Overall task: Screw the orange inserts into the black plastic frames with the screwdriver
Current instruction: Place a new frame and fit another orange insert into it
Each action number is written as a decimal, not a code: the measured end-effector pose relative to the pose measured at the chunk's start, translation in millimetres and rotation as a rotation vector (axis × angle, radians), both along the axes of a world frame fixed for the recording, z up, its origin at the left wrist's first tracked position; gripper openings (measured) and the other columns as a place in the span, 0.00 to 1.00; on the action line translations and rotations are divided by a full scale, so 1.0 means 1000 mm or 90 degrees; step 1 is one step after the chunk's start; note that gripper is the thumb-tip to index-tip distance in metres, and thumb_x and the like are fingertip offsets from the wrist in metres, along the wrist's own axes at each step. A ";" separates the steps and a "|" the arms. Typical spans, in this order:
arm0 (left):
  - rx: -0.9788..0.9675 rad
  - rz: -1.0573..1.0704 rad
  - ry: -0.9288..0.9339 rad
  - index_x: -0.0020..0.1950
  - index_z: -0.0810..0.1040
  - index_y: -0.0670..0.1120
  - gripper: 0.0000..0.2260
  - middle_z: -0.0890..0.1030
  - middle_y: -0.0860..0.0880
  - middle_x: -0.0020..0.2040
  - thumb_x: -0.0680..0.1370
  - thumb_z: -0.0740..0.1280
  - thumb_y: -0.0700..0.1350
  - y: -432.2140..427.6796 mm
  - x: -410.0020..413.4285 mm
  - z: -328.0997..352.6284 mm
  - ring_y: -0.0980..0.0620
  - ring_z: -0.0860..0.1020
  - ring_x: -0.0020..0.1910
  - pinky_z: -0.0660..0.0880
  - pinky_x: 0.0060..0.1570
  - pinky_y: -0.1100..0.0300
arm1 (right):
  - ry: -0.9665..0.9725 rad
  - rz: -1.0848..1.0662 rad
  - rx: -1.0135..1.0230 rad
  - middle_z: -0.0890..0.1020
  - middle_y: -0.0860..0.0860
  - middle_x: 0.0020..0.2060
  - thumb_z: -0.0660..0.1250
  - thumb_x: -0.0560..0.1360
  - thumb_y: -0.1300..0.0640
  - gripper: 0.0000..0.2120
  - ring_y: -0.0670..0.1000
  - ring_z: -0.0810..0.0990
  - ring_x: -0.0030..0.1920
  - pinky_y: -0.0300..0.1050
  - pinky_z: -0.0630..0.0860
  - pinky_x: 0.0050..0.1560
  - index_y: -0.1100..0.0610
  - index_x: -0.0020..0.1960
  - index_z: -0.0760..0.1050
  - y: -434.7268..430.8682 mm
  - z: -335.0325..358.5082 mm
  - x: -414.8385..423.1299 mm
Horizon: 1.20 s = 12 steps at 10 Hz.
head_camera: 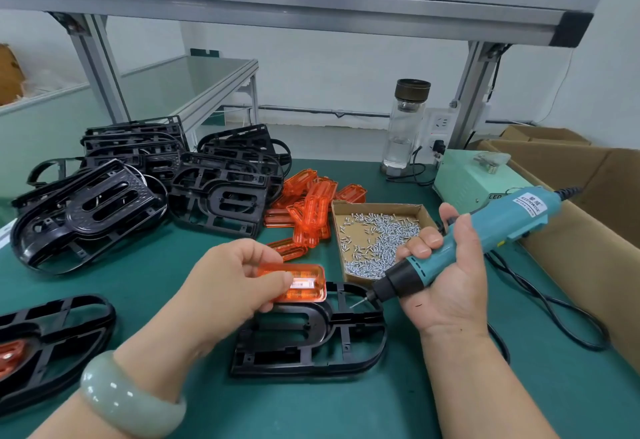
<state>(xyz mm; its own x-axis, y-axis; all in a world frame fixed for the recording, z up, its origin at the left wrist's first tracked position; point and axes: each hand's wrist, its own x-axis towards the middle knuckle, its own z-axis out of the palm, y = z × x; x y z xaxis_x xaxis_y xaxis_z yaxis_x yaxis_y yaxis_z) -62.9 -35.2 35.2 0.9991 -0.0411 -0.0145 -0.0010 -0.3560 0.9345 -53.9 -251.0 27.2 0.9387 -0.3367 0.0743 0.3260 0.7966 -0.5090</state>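
Translucent orange plastic insert (294,281) pinched in left hand (228,286), held just above the black plastic frame (311,334) lying near the green tabletop's (277,411) front edge. Right hand (446,276) grips the teal electric screwdriver (485,234), bit over the frame. Step in hand: seating the insert. Next, likely: align it in the recess, fetch a screw from the cardboard tray of silver screws (377,237).

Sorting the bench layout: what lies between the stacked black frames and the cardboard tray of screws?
A heap of orange inserts lies between the stacked frames and the screw tray, in the head view.
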 end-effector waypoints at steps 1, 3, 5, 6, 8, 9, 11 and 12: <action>0.114 -0.032 0.041 0.44 0.78 0.48 0.07 0.81 0.47 0.29 0.70 0.75 0.43 0.003 0.000 -0.011 0.55 0.74 0.25 0.71 0.26 0.64 | -0.003 0.002 0.000 0.70 0.44 0.26 0.65 0.72 0.47 0.10 0.43 0.68 0.24 0.34 0.71 0.32 0.50 0.50 0.74 -0.001 -0.001 0.000; 0.299 -0.044 -0.010 0.42 0.79 0.55 0.08 0.80 0.55 0.30 0.68 0.76 0.51 0.008 -0.001 -0.017 0.61 0.77 0.29 0.68 0.30 0.73 | -0.003 -0.002 -0.007 0.70 0.44 0.27 0.64 0.72 0.47 0.10 0.43 0.69 0.25 0.35 0.71 0.32 0.51 0.50 0.74 0.000 -0.002 0.001; 0.400 -0.035 -0.058 0.44 0.75 0.60 0.11 0.78 0.58 0.37 0.68 0.75 0.56 0.008 -0.004 -0.019 0.64 0.74 0.36 0.65 0.32 0.75 | -0.004 0.001 -0.006 0.70 0.44 0.27 0.65 0.72 0.47 0.10 0.43 0.69 0.25 0.35 0.71 0.32 0.50 0.51 0.74 -0.001 -0.002 0.000; 0.438 -0.003 -0.087 0.43 0.71 0.58 0.14 0.77 0.56 0.37 0.66 0.74 0.58 0.010 -0.005 -0.021 0.62 0.74 0.36 0.69 0.35 0.67 | -0.005 0.002 -0.007 0.70 0.44 0.27 0.64 0.72 0.47 0.10 0.43 0.69 0.25 0.35 0.71 0.32 0.51 0.51 0.74 -0.001 -0.002 0.000; 0.471 -0.037 -0.108 0.33 0.78 0.56 0.09 0.76 0.56 0.35 0.69 0.73 0.58 0.009 -0.004 -0.021 0.61 0.74 0.32 0.66 0.28 0.71 | -0.006 0.002 -0.008 0.70 0.44 0.27 0.65 0.72 0.47 0.11 0.42 0.69 0.25 0.35 0.71 0.31 0.50 0.51 0.74 -0.001 -0.002 -0.001; 0.442 -0.064 -0.092 0.32 0.79 0.56 0.09 0.77 0.55 0.34 0.69 0.74 0.56 0.010 -0.002 -0.021 0.61 0.75 0.33 0.68 0.31 0.73 | -0.004 0.002 -0.005 0.70 0.44 0.27 0.65 0.72 0.47 0.11 0.42 0.69 0.25 0.35 0.71 0.32 0.50 0.50 0.74 0.000 -0.001 -0.002; 0.285 -0.059 -0.049 0.31 0.80 0.57 0.07 0.73 0.56 0.23 0.68 0.76 0.51 0.018 -0.003 -0.028 0.60 0.69 0.23 0.66 0.26 0.70 | -0.005 0.000 0.002 0.70 0.44 0.26 0.65 0.71 0.47 0.11 0.42 0.68 0.25 0.34 0.71 0.32 0.50 0.50 0.74 -0.001 0.000 -0.003; 0.299 -0.078 -0.033 0.32 0.80 0.63 0.08 0.78 0.60 0.27 0.69 0.75 0.51 0.020 -0.001 -0.026 0.61 0.73 0.27 0.68 0.29 0.72 | -0.005 -0.003 -0.001 0.70 0.44 0.26 0.65 0.71 0.47 0.11 0.42 0.68 0.25 0.34 0.71 0.32 0.50 0.50 0.74 -0.001 -0.001 -0.003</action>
<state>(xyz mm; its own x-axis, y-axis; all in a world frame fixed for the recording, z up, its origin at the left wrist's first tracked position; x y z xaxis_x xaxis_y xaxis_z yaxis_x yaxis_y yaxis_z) -64.1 -15.0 9.3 0.9872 -0.1590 -0.0101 -0.1112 -0.7332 0.6709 -57.2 -252.3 26.6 0.9365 -0.3410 0.0815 0.3335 0.7946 -0.5073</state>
